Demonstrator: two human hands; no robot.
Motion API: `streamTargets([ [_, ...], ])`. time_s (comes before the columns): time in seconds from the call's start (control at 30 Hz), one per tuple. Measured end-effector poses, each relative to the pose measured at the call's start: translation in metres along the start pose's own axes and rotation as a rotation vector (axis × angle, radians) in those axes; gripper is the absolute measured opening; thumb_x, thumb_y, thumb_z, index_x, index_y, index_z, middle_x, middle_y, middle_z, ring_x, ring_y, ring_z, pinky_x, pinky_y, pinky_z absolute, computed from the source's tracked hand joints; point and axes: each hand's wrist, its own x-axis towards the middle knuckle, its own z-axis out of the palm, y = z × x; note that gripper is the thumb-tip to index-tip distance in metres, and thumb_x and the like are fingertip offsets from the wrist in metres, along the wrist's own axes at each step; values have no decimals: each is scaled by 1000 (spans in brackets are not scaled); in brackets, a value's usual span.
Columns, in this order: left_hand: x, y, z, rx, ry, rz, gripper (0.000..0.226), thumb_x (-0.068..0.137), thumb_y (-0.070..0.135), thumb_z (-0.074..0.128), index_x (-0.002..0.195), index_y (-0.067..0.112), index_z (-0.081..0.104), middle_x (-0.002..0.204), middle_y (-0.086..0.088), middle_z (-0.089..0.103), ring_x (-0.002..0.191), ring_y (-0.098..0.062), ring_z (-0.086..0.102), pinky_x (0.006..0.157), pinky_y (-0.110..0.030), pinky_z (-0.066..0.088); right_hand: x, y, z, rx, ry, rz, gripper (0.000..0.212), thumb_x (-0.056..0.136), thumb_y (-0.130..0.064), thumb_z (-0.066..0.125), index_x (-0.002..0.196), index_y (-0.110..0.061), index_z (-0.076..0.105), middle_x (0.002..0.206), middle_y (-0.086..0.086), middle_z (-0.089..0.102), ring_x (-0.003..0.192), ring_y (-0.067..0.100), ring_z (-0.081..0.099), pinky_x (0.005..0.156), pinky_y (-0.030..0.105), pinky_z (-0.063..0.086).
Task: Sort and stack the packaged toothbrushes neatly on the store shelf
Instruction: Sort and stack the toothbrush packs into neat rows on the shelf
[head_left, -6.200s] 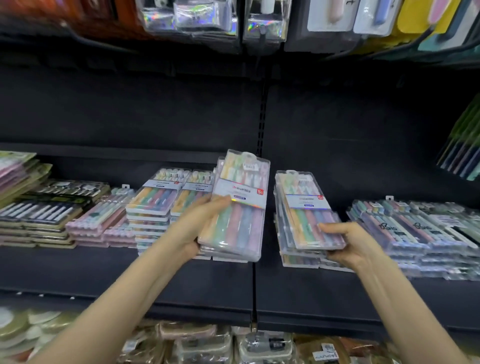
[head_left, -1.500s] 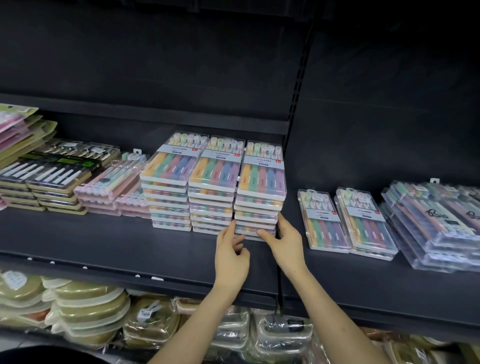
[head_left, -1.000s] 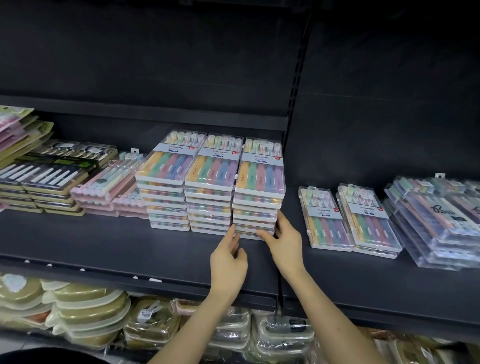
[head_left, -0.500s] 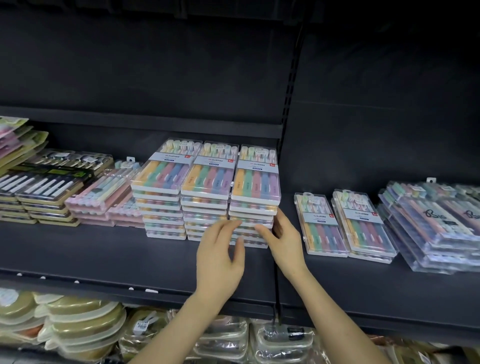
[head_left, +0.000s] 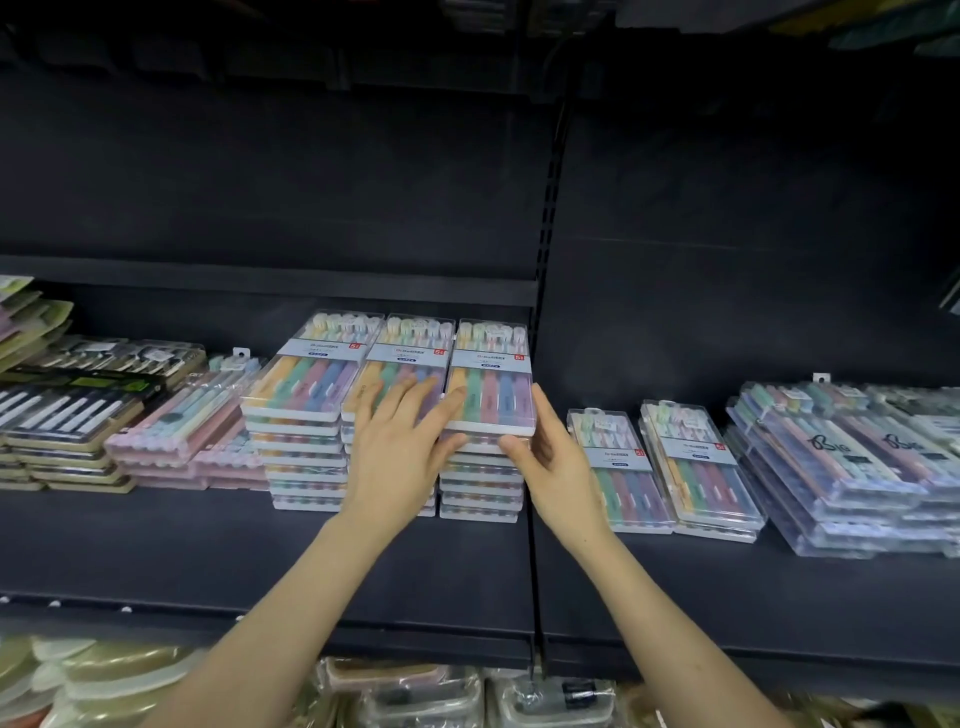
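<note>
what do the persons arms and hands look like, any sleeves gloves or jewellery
The left forearm and right forearm are bare, with no sleeve in view. The left hand and right hand wear no gloves, and no ring, watch or bracelet shows.

Three stacks of clear plastic packs of pastel toothbrushes (head_left: 491, 395): white paper label bands (head_left: 488, 358) are carrying a white "5" in a red square; the smaller print is blurring beyond reading. Far right, larger clear flat packs (head_left: 857, 457) are showing black script reading "Big".
</note>
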Motion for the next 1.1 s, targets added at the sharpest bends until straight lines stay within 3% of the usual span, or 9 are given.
streamTargets([
  [0.1,1,1,2,-13,44,-13,41,75,25,80,112,11,71,109,-17,68,106,-37,63,96,-56,42,1,-2,1,-45,15,8,67,94,-27,59,151,-29,24,141,-13,50,125,-8,46,104,13,37],
  [0.2,1,2,1,-28,28,-24,43,73,23,83,112,11,71,108,-17,69,105,-36,64,95,-56,43,1,-5,2,-75,3,14,68,95,-30,57,152,-29,21,143,-10,48,128,1,46,109,26,38],
  [0.33,0,7,-5,-12,17,-37,38,84,31,69,114,8,69,113,-21,65,110,-39,60,99,-57,39,-9,0,-15,-234,56,47,68,91,-46,55,151,-29,26,139,-20,43,115,-10,47,101,18,38],
  [0.5,-8,59,-3,-230,147,7,35,91,31,49,109,7,67,108,-14,63,99,-30,56,89,-39,40,-39,31,-95,-778,497,157,42,94,-29,58,130,-6,57,112,16,68,94,32,65,76,33,46],
  [0.6,-9,109,16,-432,-21,-13,33,94,29,49,112,7,66,103,-8,64,95,-23,58,82,-30,45,-46,45,-139,-927,495,311,44,93,-28,60,125,1,57,116,23,63,101,38,62,79,41,47],
  [0.73,-3,153,57,-622,-450,-390,47,99,31,47,140,9,42,129,-10,52,117,-24,50,94,-26,38,-38,62,-169,-785,379,559,51,94,-35,57,126,3,49,118,23,59,107,36,58,86,40,45],
  [0.83,10,172,80,-715,-664,-628,47,97,31,52,133,1,43,126,-18,55,115,-30,53,92,-34,43,-32,68,-181,-435,356,670,46,87,-31,68,115,3,57,105,14,64,98,29,60,86,38,47],
  [0.97,22,189,97,-797,-678,-783,40,83,24,69,114,4,55,110,-10,64,103,-28,60,91,-39,47,-30,69,-190,-193,341,686,33,79,-19,78,100,4,68,103,22,69,93,30,67,83,39,52],
  [1.1,24,192,103,-920,-642,-1018,35,75,7,72,103,-2,55,101,-13,64,92,-27,61,81,-34,50,-36,70,-195,-54,304,734,16,73,-9,81,84,-4,71,73,3,74,61,9,68,49,19,47],
])
